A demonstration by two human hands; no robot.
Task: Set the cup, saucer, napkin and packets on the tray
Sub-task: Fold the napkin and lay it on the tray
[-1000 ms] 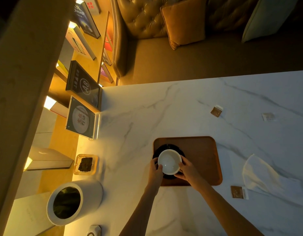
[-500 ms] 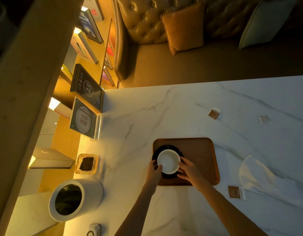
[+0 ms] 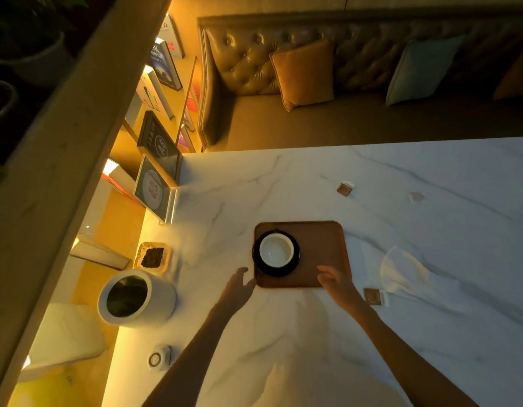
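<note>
Two items are placed — the white ceramic cup (image 3: 276,249) on its black round saucer (image 3: 275,253) on the brown wooden tray (image 3: 321,245) — so we next lift the white cloth napkin (image 3: 401,270) by one edge, both left hand (image 3: 238,286) and right hand (image 3: 336,282) loosely spread, empty.

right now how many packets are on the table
3, all off the tray: one brown packet by the right hand and the napkin, another brown one beyond the tray, and a pale one further right. The napkin could hide more.
</note>
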